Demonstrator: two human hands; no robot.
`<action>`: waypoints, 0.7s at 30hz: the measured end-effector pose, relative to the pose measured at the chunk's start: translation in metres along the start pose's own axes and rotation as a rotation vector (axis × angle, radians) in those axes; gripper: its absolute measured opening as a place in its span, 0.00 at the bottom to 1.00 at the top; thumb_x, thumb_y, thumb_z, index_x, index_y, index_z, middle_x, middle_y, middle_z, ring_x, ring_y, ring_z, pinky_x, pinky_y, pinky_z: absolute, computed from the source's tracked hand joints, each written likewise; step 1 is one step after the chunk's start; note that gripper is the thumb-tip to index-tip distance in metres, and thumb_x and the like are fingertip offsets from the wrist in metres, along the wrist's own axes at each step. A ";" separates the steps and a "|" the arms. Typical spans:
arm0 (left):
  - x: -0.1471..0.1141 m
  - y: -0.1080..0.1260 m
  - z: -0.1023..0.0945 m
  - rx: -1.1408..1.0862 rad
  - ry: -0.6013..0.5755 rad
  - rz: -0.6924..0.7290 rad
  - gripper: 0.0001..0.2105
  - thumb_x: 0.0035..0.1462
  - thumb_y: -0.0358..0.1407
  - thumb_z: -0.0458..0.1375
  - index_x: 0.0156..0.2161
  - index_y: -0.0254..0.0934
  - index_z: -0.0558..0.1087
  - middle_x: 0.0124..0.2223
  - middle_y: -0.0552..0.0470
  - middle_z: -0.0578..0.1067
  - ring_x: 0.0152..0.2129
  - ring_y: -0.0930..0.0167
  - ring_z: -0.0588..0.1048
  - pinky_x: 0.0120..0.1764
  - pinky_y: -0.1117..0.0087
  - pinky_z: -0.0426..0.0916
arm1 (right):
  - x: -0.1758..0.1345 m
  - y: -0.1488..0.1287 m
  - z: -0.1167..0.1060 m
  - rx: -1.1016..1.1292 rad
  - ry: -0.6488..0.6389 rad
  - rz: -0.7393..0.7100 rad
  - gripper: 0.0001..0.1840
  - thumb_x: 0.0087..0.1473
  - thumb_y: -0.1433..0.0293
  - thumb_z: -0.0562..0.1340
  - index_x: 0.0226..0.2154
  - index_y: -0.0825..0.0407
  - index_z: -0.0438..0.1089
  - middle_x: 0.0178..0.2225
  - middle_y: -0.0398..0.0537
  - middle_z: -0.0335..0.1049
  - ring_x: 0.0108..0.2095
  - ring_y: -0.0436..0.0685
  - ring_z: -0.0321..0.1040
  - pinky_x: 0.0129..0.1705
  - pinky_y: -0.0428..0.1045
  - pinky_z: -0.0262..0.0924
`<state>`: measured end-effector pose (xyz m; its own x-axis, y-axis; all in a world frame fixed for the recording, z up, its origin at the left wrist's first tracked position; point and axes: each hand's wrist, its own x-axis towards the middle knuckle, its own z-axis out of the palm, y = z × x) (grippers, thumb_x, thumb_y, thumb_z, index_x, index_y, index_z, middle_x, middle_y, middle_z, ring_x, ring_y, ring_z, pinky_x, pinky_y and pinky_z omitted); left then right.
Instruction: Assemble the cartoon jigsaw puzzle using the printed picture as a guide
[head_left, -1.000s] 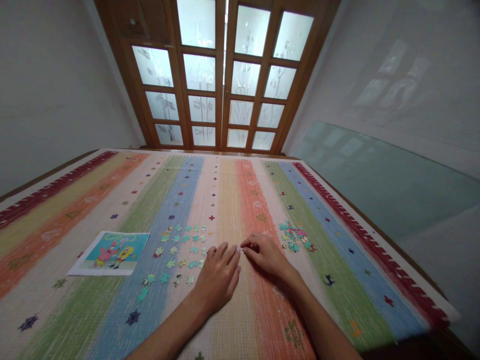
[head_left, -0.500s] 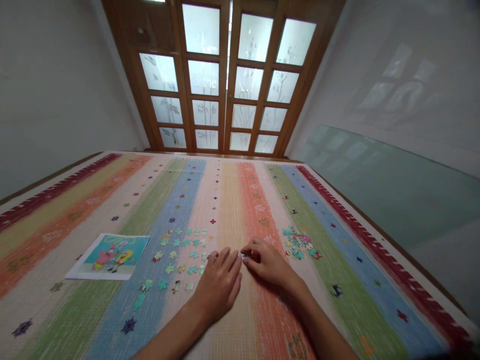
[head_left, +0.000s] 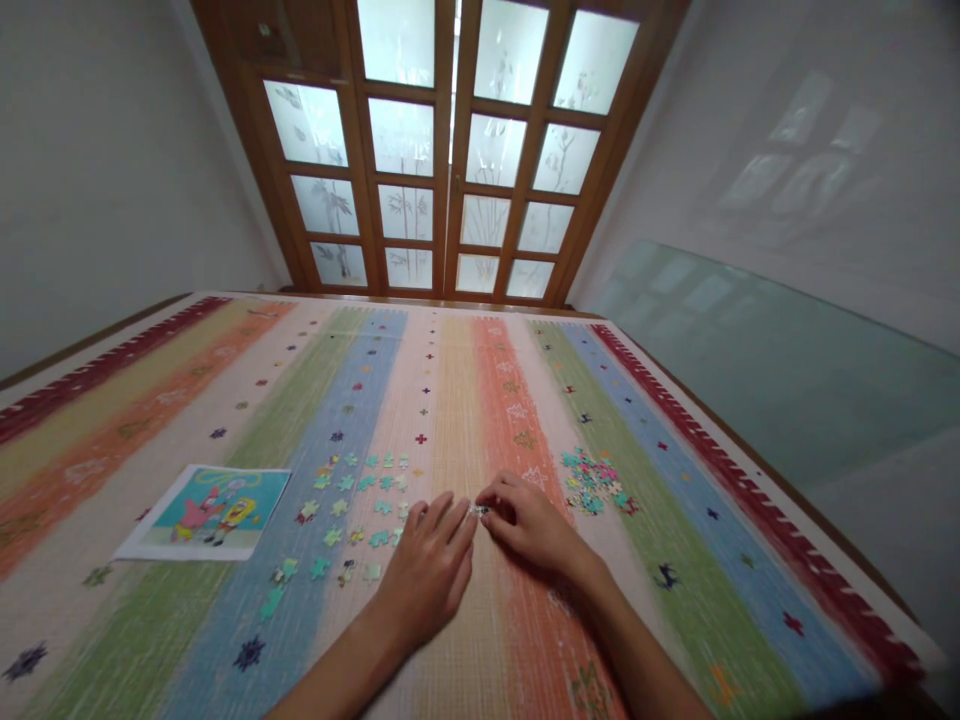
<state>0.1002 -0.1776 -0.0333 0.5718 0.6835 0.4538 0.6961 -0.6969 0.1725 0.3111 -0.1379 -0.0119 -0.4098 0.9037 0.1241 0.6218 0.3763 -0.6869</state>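
My two hands meet over the yellow stripe of the cloth, with a small puzzle piece (head_left: 478, 510) between their fingertips. Its picture is too small to make out. My right hand (head_left: 531, 522) pinches it from the right between thumb and forefinger. From the other side, my left hand (head_left: 435, 556) has its bent fingers pressed against the piece; its thumb is mostly hidden. Left of my left hand lie loose puzzle pieces (head_left: 346, 483) in rough rows, mostly turquoise and green. A few of them are partly covered by that hand.
A heap of puzzle pieces (head_left: 595, 482) lies to the right of my right hand. At the left is a printed cartoon picture (head_left: 217, 512) on white paper. A striped tablecloth (head_left: 465, 400) covers the table, and a glass-paned wooden door (head_left: 450, 150) stands beyond.
The view has shifted slightly, so the cloth and pieces sit a little further left. My hands stay together at the small piece, with only slight finger movement.
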 end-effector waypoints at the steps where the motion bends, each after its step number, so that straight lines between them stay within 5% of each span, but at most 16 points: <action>1: 0.000 0.000 -0.001 -0.007 0.005 0.000 0.20 0.66 0.28 0.51 0.62 0.37 0.69 0.57 0.44 0.77 0.56 0.55 0.69 0.55 0.49 0.61 | 0.000 -0.001 -0.001 0.003 0.001 -0.004 0.08 0.55 0.79 0.63 0.38 0.53 0.74 0.37 0.46 0.69 0.35 0.53 0.67 0.39 0.48 0.62; 21: -0.001 -0.001 -0.001 0.023 0.038 0.057 0.22 0.63 0.25 0.52 0.60 0.35 0.72 0.55 0.42 0.78 0.52 0.55 0.71 0.52 0.52 0.65 | 0.002 -0.001 0.002 -0.032 0.013 -0.040 0.09 0.54 0.78 0.66 0.38 0.53 0.78 0.36 0.45 0.70 0.33 0.51 0.66 0.38 0.47 0.60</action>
<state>0.0987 -0.1780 -0.0335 0.5939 0.6339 0.4955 0.6730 -0.7288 0.1258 0.3080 -0.1366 -0.0118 -0.4265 0.8902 0.1602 0.6263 0.4184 -0.6578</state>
